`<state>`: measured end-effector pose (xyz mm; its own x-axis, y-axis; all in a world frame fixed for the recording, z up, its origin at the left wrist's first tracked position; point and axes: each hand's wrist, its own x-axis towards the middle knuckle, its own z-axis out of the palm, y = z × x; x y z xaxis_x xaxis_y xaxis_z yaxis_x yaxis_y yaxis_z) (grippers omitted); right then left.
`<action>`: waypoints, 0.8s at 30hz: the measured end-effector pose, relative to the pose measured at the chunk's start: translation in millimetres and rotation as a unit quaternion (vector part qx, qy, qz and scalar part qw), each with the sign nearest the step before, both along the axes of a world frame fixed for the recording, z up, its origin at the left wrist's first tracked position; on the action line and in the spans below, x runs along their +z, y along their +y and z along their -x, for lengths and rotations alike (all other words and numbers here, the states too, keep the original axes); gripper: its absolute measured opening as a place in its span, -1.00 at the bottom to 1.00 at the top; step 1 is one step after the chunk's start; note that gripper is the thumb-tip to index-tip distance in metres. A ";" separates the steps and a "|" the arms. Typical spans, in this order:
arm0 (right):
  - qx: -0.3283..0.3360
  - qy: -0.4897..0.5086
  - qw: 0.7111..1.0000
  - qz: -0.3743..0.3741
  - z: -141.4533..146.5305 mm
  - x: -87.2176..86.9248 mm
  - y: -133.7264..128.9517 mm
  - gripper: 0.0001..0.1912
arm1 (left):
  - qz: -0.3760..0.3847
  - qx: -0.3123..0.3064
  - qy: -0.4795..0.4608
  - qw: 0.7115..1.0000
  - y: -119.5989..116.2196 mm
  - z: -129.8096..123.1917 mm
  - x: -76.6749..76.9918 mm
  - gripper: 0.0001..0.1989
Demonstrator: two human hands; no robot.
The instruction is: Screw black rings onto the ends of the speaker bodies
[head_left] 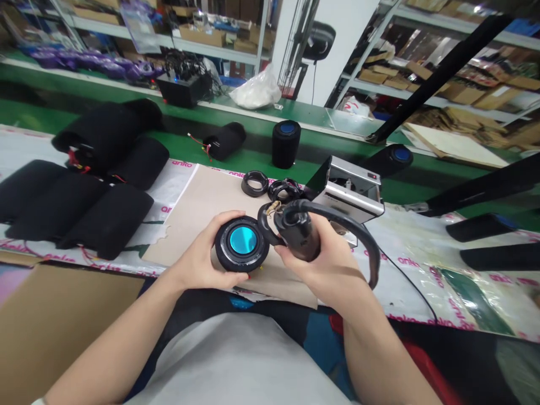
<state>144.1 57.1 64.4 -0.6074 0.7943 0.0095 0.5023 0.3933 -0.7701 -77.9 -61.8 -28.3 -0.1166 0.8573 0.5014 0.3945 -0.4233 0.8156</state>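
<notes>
Snugly, left fingers (225, 220) clamped on a round speaker driver (242, 241), right fingers (291, 253) wrapped around a black speaker body (301, 239)

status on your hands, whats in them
Left hand holding round black speaker end, teal centre. Right hand gripping black housing, curved strap attached. Silver box just behind.

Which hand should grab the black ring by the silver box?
Probably the right hand: it's nearer the black ring, though it holds a curved black handle. The left hand is busy gripping the round speaker with the blue centre.
</notes>
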 end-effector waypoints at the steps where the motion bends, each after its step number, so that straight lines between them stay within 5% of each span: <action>1: 0.002 0.004 1.000 -0.008 -0.3 3.6 1.9 -0.65 | 0.005 0.001 -0.004 1.000 -0.6 0.0 -0.1 0.00; 6: -0.018 0.038 0.999 -0.033 -0.5 12.0 12.7 -0.62 | 0.030 0.008 -0.008 0.999 -3.9 0.6 -3.1 0.04; 11: 0.052 -0.033 0.997 -0.056 -0.2 8.3 9.3 -0.73 | 0.023 -0.004 -0.018 1.000 -3.3 -0.2 -3.2 0.04; 17: 0.090 -0.026 0.994 -0.058 -0.4 15.7 10.3 -0.57 | 0.022 -0.024 -0.027 0.999 -5.8 0.0 -4.8 0.05; 22: 0.014 0.076 0.995 -0.067 -3.3 30.7 10.5 -0.59 | 0.044 0.024 -0.047 0.998 -11.4 -5.2 -11.3 0.16; 24: 0.031 0.078 0.993 -0.078 -3.6 33.7 5.8 -0.62 | 0.038 0.022 -0.070 0.997 -11.1 -8.7 -13.7 0.17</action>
<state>147.6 62.8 98.1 -0.6366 0.7367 0.2282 0.3525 0.5410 -0.7635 -69.2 -72.9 -42.0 -0.2195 0.8848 0.4110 0.2925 -0.3422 0.8929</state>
